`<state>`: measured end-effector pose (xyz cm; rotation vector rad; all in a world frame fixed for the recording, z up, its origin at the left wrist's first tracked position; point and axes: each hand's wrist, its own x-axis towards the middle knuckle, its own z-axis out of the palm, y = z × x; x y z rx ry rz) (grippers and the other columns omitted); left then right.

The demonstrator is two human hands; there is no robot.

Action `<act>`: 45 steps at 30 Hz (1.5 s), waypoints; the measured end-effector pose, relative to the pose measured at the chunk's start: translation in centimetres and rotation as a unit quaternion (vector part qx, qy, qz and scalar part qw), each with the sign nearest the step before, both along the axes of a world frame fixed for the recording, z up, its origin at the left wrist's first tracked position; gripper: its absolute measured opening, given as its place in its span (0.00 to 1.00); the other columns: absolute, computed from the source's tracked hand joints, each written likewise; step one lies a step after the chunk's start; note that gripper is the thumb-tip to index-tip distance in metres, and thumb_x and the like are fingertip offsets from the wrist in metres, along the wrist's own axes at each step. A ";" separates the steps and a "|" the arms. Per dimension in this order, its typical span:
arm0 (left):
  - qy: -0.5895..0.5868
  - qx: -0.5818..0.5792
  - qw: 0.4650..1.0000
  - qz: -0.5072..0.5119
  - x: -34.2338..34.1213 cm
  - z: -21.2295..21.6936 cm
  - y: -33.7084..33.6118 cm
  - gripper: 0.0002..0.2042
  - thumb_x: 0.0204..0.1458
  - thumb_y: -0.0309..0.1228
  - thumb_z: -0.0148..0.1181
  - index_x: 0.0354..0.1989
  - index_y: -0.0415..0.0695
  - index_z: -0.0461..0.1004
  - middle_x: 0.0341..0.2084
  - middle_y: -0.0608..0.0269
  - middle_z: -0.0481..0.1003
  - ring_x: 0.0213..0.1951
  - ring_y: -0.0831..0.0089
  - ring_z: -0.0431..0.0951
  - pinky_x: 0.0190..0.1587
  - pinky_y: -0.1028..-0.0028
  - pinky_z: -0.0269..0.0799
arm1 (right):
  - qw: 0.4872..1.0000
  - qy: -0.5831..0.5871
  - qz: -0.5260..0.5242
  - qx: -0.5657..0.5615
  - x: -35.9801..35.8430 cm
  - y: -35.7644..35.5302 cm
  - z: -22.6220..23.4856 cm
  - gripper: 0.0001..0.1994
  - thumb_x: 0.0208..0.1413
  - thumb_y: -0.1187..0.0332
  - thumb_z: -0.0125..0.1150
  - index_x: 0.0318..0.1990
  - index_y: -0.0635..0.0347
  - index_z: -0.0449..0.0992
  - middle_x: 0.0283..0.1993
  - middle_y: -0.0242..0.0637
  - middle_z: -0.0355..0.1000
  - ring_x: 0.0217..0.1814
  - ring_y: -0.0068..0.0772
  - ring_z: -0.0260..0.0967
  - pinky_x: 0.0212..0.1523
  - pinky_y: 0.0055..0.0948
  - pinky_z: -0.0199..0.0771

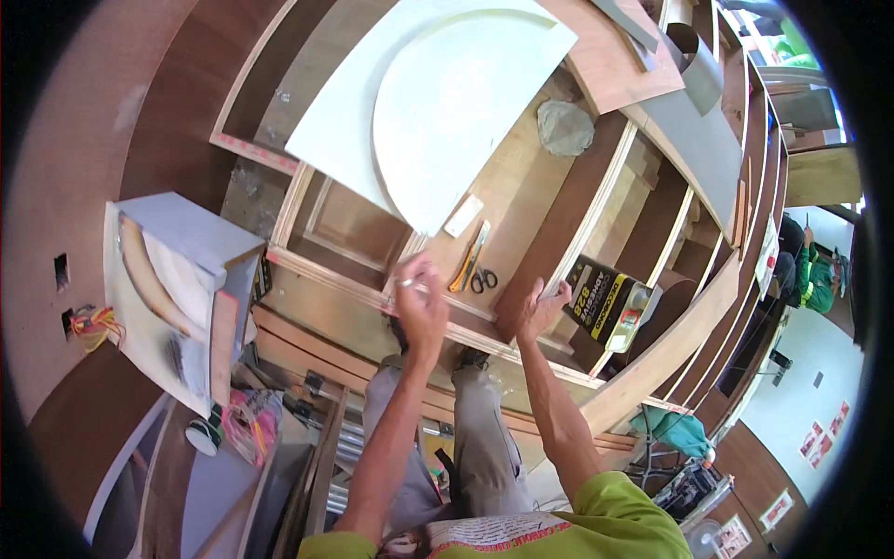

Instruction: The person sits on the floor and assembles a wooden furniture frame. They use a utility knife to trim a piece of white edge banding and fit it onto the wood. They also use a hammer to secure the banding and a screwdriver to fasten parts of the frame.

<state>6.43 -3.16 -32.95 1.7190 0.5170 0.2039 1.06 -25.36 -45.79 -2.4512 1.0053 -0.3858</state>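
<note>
My left hand point(421, 303) is raised over the front rail of an open wooden cabinet frame point(354, 284), its fingers curled together. Whatever they pinch, if anything, is too small to make out; a pale band shows at one finger. My right hand point(540, 312) has its fingers apart beside an upright divider, just left of a black and yellow adhesive tin point(601, 303). Between the hands, inside the frame, lie an orange utility knife point(471, 256), black-handled scissors point(482, 279) and a small white block point(464, 215). Beyond them a white panel point(340, 130) carries a white curved piece point(456, 102).
A crumpled clear plastic bag point(565, 128) lies in the far compartment. Plywood point(624, 65) and a grey sheet point(698, 140) rest across the frame's far right. At left stands a scorched white box point(168, 289). Another person point(819, 279) is far right.
</note>
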 end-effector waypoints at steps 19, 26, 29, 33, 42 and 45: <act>0.044 0.145 0.988 -0.003 12.2 12.5 7.3 0.13 0.51 0.24 0.56 0.45 0.39 0.71 0.27 0.59 0.76 0.25 0.78 0.75 0.30 0.77 0.71 | 0.999 -0.006 0.003 0.035 -0.3 0.5 1.9 0.26 0.53 0.62 0.61 0.54 0.65 0.59 0.51 0.54 0.64 0.55 0.52 0.62 0.56 0.39 0.60; -0.034 -0.110 0.993 -0.017 9.5 11.0 7.4 0.14 0.53 0.22 0.53 0.49 0.36 0.66 0.31 0.59 0.73 0.27 0.79 0.75 0.28 0.81 0.71 | 0.994 -0.061 0.035 0.081 -0.7 -0.4 1.2 0.26 0.55 0.63 0.58 0.56 0.68 0.57 0.51 0.55 0.63 0.53 0.50 0.62 0.55 0.38 0.59; -0.086 -0.149 0.985 -0.022 6.7 9.1 8.7 0.14 0.54 0.24 0.56 0.49 0.38 0.67 0.33 0.59 0.73 0.27 0.79 0.75 0.29 0.80 0.72 | 0.985 -0.119 0.054 0.116 -0.7 -1.1 0.1 0.25 0.55 0.65 0.58 0.55 0.68 0.56 0.49 0.49 0.60 0.53 0.44 0.58 0.57 0.37 0.56; -0.161 -0.184 0.969 -0.017 1.9 6.1 9.5 0.13 0.53 0.26 0.59 0.47 0.40 0.69 0.29 0.63 0.75 0.29 0.80 0.75 0.29 0.80 0.72 | 0.977 -0.146 0.090 0.128 -1.5 -1.9 -0.8 0.25 0.54 0.65 0.60 0.53 0.67 0.56 0.46 0.46 0.59 0.49 0.39 0.58 0.54 0.36 0.59; -0.245 -0.238 0.940 -0.001 -8.4 1.8 11.1 0.12 0.53 0.26 0.58 0.45 0.36 0.70 0.27 0.65 0.73 0.27 0.83 0.73 0.30 0.82 0.71 | 0.949 -0.173 0.135 0.228 -2.3 -3.6 -2.6 0.26 0.59 0.59 0.55 0.53 0.71 0.55 0.43 0.43 0.58 0.46 0.32 0.57 0.49 0.30 0.60; -0.229 -0.231 0.945 -0.011 -11.6 0.3 11.0 0.13 0.55 0.28 0.57 0.46 0.36 0.70 0.30 0.63 0.73 0.29 0.81 0.74 0.32 0.80 0.72 | 0.928 -0.206 0.168 0.259 -2.5 -3.5 -2.6 0.27 0.59 0.59 0.56 0.55 0.72 0.55 0.44 0.42 0.58 0.45 0.31 0.56 0.48 0.29 0.59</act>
